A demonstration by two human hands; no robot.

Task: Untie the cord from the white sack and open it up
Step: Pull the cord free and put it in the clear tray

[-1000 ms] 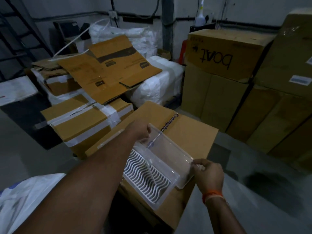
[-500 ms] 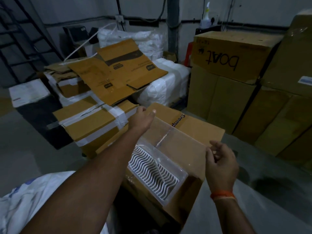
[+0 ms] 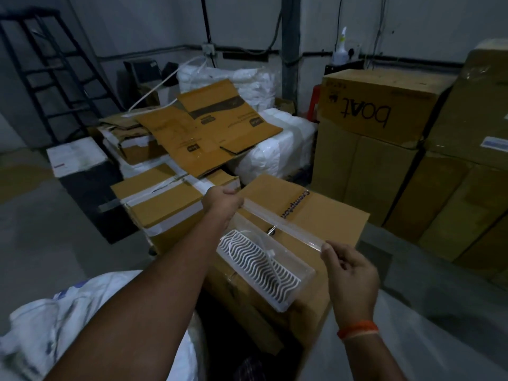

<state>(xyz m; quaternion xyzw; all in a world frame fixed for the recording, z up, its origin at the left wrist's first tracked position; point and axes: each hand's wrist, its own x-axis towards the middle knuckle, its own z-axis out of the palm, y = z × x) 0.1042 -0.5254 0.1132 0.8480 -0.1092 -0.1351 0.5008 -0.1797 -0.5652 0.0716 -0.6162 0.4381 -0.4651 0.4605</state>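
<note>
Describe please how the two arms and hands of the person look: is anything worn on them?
Both forearms are bare, with no sleeves in view and no gloves. The left hand shows no ring or band. Below the right hand, the wrist carries an orange thread band with a paler strand along its lower edge.

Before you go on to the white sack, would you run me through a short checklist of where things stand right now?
1. Hands free for the sack: not ok. The left hand and the right hand each pinch an end of the clear lid.
2. Clear box set down safely: ok, it rests on the cardboard carton.
3. Lid closed on the box: not ok, it is raised.
4. White sack within reach: ok, it lies at lower left beside the left arm.
5. Cord on the sack: cannot tell, no tie shows on the visible part.
</note>
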